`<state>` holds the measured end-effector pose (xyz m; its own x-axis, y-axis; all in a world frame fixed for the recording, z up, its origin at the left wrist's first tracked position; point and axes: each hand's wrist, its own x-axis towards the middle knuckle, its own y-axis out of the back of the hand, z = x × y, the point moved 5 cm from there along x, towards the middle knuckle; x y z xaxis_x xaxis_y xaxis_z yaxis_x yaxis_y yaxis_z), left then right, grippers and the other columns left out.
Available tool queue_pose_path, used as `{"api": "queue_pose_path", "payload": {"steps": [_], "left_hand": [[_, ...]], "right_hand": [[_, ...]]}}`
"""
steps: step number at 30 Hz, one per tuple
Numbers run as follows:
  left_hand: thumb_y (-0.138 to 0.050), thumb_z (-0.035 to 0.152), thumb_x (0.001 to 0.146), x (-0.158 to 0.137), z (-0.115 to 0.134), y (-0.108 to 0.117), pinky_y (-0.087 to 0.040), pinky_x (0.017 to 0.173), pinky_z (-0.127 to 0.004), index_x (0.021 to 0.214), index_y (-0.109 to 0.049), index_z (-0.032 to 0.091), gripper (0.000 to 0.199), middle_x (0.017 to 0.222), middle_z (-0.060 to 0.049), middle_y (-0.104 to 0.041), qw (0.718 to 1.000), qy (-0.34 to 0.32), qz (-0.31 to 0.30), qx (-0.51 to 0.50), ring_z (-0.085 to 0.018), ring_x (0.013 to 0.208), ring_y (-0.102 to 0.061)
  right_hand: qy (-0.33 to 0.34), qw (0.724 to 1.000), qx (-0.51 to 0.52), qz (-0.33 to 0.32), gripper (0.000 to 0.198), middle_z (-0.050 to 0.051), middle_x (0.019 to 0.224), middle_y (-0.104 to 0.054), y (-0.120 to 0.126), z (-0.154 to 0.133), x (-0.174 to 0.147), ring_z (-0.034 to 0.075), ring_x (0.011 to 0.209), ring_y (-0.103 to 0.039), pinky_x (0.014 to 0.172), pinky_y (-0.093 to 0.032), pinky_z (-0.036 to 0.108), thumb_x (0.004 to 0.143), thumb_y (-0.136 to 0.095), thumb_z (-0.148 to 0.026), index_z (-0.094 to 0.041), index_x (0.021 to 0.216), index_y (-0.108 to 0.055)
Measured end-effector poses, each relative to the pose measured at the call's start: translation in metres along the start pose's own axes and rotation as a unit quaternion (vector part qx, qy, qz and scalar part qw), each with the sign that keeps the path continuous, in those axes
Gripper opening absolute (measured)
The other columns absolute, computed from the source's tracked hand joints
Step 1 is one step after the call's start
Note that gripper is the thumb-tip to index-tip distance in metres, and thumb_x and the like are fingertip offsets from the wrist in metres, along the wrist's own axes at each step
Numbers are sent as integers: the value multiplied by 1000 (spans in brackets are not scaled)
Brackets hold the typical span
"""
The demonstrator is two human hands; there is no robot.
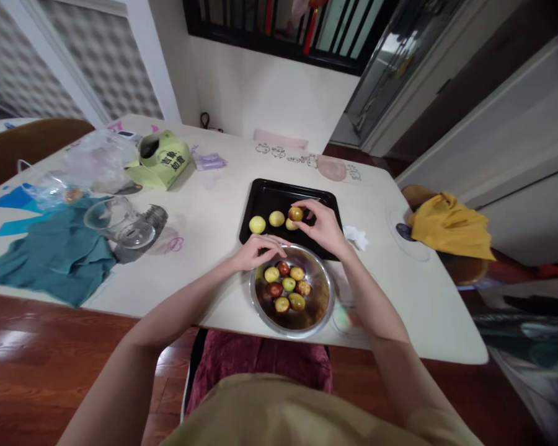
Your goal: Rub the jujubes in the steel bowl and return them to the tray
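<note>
A steel bowl (328, 303) at the table's front edge holds several fresh jujubes (289, 284), some yellow-green and some reddish brown. Behind the bowl lies a black tray (266, 193), with yellowish jujubes (276, 218) in a row on it. My right hand (323, 226) is over the tray, thumb and fingers closed on a brown-and-yellow jujube (296, 214). Just below that fruit another pale jujube (290, 225) is partly covered. At the bowl's far left rim, my left hand (259, 251) rests with its fingers stretched out and nothing in them.
To the left are a glass jug (125, 223), a teal cloth (56, 254), a green carton (165, 162) and clear plastic bags (97, 158). A crumpled white tissue (356, 237) lies right of the tray. Yellow cloth (449, 226) hangs beyond the table's right edge.
</note>
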<state>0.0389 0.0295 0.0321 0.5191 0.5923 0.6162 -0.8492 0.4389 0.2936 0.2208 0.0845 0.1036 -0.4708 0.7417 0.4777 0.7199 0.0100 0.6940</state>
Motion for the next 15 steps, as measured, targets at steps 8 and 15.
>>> {"api": "queue_pose_path", "payload": {"steps": [8,15], "left_hand": [[-55,37,108,0,-3,2,-61,99,-41,97,-83,15,38,98,-16,-83,1000,-2,-5,-4,-30,118,-77],[-55,42,108,1,-2,3,-60,99,-39,93,-83,14,42,96,-16,-83,1000,10,-2,-5,-30,117,-77]], "right_hand": [[-43,996,-18,-70,29,10,121,-77,15,-57,-103,29,111,-70,100,-57,47,98,-71,-33,-25,126,-69],[-70,994,-53,-69,30,11,120,-78,8,-68,-160,30,109,-73,98,-59,51,98,-74,-35,-23,126,-71]]}}
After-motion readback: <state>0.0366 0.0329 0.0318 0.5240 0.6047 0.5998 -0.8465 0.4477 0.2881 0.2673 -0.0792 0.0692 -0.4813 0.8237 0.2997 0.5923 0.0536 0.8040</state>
